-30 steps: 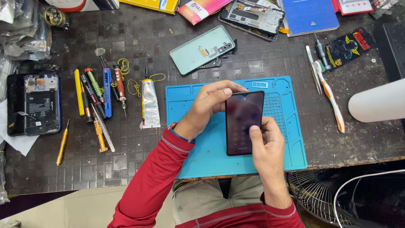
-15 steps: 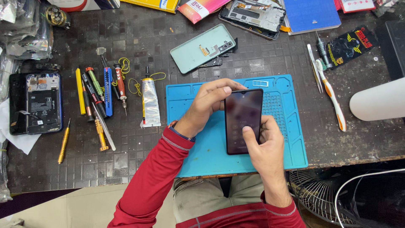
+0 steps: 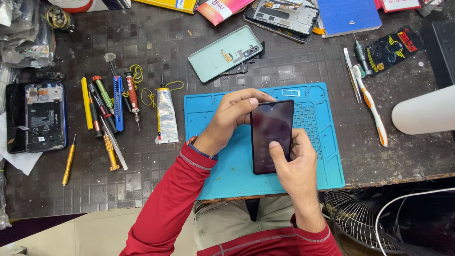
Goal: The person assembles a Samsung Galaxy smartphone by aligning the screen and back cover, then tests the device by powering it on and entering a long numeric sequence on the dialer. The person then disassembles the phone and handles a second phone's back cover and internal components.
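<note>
Both my hands on the dark phone (image 3: 271,135), held screen-up just above the blue work mat (image 3: 322,166) near the front edge of the bench (image 3: 142,42). My left hand (image 3: 232,116) wraps the top left corner, fingers (image 3: 251,102) curled over the upper edge, closed on the phone. My right hand (image 3: 296,163) cups the lower right side; thumb lies flat on the glass near the lower middle, other fingers bent behind the right edge, also closed on it. Screen dim, faint marks showing, too faint to tell apart.

Left of the mat: a silver glue tube (image 3: 167,116) with a black nozzle, lying lengthways, touching nothing else. Further left, a row of screwdrivers (image 3: 106,102) and a blue tool, packed side by side; a small yellow-handled driver (image 3: 69,161) lies apart, nearer me. At the far left edge, an opened phone (image 3: 46,117) with its insides showing.

Behind the mat: a pale green back cover (image 3: 225,53), tilted. Beyond it, a stripped phone frame (image 3: 286,16) beside a blue notebook (image 3: 348,16).

Right of the mat: a white and orange toothbrush (image 3: 372,109), tweezers just beside it. A white cylinder (image 3: 424,114) juts in from the right edge.
</note>
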